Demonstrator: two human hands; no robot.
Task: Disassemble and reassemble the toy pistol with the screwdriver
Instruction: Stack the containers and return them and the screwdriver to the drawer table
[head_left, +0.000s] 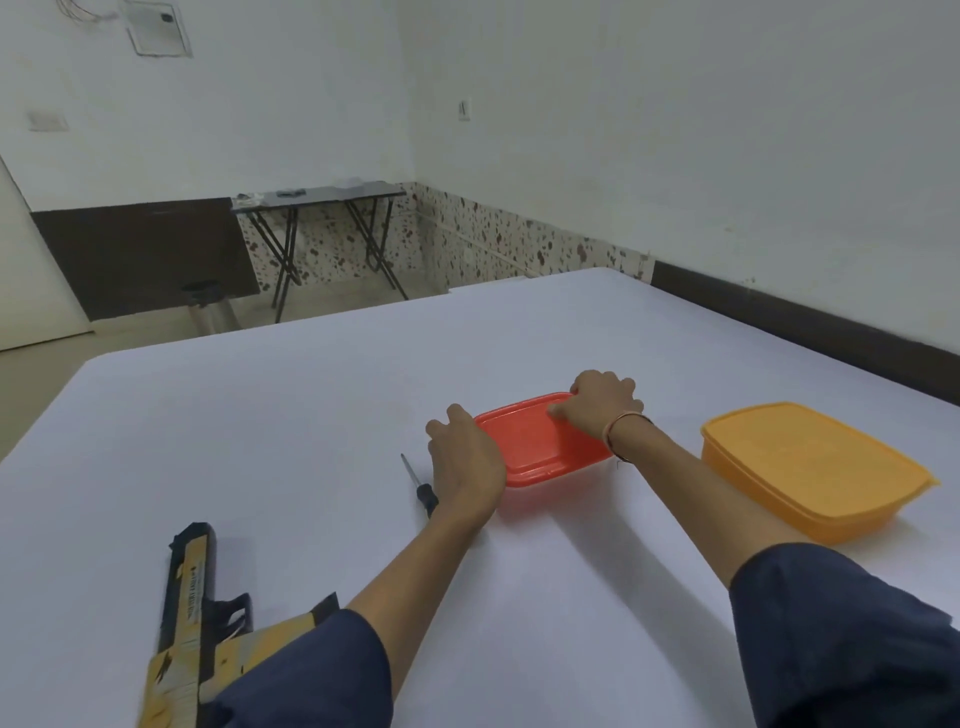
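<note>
My left grip (465, 462) clasps the red box (540, 447) at one end and my right grip (597, 408) its far corner, probably to open it for screws. The screwdriver (418, 483) lies just beside my left grip, the pistol (189, 587) back by that elbow.

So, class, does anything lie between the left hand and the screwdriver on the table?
Nothing visible does. The screwdriver lies on the table right beside the left hand, its handle end partly hidden by that wrist. That hand grips the red container, so it would have to let go first.
</note>
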